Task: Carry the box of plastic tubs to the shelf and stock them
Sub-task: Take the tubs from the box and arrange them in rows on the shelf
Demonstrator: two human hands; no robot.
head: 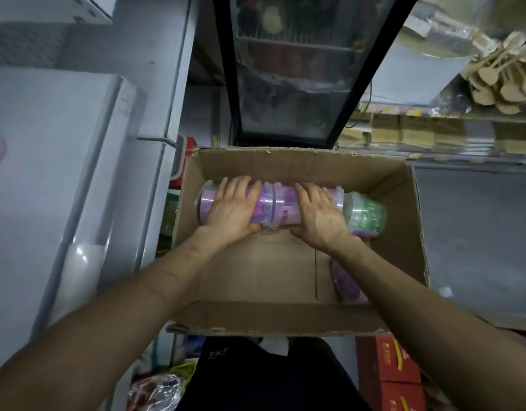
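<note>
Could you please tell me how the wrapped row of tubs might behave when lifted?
Probably light: the wrapped row of tubs looks like thin clear plastic. It lies on its side, so may roll in the cardboard box. Its glossy wrap may prove slippery.

An open cardboard box [285,318] holds the goods; across its 12 o'clock side a stack of clear plastic tubs [281,203] lies sideways, purple toward 9 o'clock, green toward 3; whether it rests on the bottom is unclear; a single purple tub [346,280] lies at 4 o'clock; a shelf [416,69] at 2 o'clock bears bagged wooden spoons [504,81].
</note>
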